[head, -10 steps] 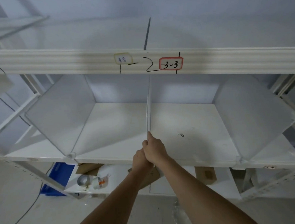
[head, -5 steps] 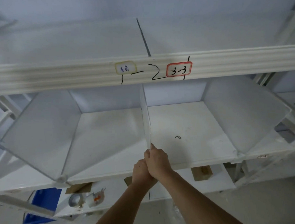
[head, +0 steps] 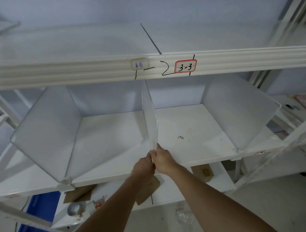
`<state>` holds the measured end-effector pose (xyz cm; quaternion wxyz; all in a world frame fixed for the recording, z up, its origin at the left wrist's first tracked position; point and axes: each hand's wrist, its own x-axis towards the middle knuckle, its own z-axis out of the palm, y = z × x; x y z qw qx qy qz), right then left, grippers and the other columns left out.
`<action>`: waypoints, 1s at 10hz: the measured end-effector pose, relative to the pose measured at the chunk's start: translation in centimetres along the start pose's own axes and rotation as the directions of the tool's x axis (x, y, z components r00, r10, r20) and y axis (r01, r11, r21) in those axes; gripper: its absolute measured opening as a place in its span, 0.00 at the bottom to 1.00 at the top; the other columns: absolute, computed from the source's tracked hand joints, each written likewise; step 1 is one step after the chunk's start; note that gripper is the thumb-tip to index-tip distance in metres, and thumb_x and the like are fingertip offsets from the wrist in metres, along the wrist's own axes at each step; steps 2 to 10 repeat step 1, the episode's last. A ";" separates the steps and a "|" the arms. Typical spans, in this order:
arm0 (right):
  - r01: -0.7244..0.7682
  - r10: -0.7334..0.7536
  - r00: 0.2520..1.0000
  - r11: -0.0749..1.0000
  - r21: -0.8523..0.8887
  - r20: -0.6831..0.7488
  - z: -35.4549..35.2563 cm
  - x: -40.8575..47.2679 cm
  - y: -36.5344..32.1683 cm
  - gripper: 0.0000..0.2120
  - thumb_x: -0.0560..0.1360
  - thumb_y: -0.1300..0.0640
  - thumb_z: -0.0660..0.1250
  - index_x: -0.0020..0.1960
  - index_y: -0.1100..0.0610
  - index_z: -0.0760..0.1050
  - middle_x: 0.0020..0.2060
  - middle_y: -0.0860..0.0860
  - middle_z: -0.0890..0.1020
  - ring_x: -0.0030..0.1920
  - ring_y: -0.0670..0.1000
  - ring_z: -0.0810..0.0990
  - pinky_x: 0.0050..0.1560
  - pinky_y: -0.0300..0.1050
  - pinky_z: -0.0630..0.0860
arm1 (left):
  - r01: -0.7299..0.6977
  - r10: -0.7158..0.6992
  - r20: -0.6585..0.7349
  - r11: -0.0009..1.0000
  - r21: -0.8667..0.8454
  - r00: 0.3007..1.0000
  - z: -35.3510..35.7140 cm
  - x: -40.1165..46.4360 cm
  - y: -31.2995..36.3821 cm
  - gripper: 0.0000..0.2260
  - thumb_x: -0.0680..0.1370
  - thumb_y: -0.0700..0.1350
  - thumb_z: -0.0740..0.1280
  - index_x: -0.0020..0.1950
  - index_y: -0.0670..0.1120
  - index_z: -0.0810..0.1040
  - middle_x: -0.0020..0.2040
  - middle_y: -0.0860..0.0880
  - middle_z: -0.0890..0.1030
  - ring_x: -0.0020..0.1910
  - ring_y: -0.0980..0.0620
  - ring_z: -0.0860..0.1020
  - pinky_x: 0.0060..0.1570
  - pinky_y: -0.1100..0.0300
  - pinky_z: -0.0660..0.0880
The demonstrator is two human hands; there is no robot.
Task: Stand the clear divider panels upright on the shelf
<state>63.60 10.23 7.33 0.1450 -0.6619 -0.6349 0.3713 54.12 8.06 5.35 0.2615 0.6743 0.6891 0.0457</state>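
Gripping upright middle divider panel (head: 149, 116), left hand (head: 144, 166), right hand (head: 163, 161), both clamped on front edge

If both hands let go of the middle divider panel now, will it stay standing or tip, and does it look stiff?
The middle divider panel looks stiff: its front edge runs straight. It is thin and tall, so it would probably tip sideways unless its base is clipped, which the left hand and right hand hide. Its glossy clear surface may be slippery.

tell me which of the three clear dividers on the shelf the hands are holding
The middle divider, gripped at its front bottom corner by the left hand and right hand. The left divider and right divider stand untouched.
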 end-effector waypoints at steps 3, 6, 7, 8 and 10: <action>0.014 -0.011 0.993 0.999 -0.028 0.118 -0.1 -2.2 2.8 0.35 0.83 0.41 0.56 0.83 0.52 0.46 0.74 0.61 0.71 0.72 0.61 0.73 0.70 0.52 0.69 | -0.018 0.019 -0.058 1.000 0.004 0.998 0.2 -2.6 -2.1 0.26 0.83 0.51 0.61 0.81 0.49 0.61 0.74 0.46 0.75 0.71 0.46 0.75 0.67 0.52 0.73; 0.014 -0.011 0.993 0.999 -0.028 0.118 -0.1 -2.2 2.8 0.35 0.83 0.41 0.56 0.83 0.52 0.46 0.74 0.61 0.71 0.72 0.61 0.73 0.70 0.52 0.69 | -0.018 0.019 -0.058 1.000 0.004 0.998 0.2 -2.6 -2.1 0.26 0.83 0.51 0.61 0.81 0.49 0.61 0.74 0.46 0.75 0.71 0.46 0.75 0.67 0.52 0.73; 0.014 -0.011 0.993 0.999 -0.028 0.118 -0.1 -2.2 2.8 0.35 0.83 0.41 0.56 0.83 0.52 0.46 0.74 0.61 0.71 0.72 0.61 0.73 0.70 0.52 0.69 | -0.018 0.019 -0.058 1.000 0.004 0.998 0.2 -2.6 -2.1 0.26 0.83 0.51 0.61 0.81 0.49 0.61 0.74 0.46 0.75 0.71 0.46 0.75 0.67 0.52 0.73; 0.014 -0.011 0.993 0.999 -0.028 0.118 -0.1 -2.2 2.8 0.35 0.83 0.41 0.56 0.83 0.52 0.46 0.74 0.61 0.71 0.72 0.61 0.73 0.70 0.52 0.69 | -0.018 0.019 -0.058 1.000 0.004 0.998 0.2 -2.6 -2.1 0.26 0.83 0.51 0.61 0.81 0.49 0.61 0.74 0.46 0.75 0.71 0.46 0.75 0.67 0.52 0.73; 0.014 -0.011 0.993 0.999 -0.028 0.118 -0.1 -2.2 2.8 0.35 0.83 0.41 0.56 0.83 0.52 0.46 0.74 0.61 0.71 0.72 0.61 0.73 0.70 0.52 0.69 | -0.018 0.019 -0.058 1.000 0.004 0.998 0.2 -2.6 -2.1 0.26 0.83 0.51 0.61 0.81 0.49 0.61 0.74 0.46 0.75 0.71 0.46 0.75 0.67 0.52 0.73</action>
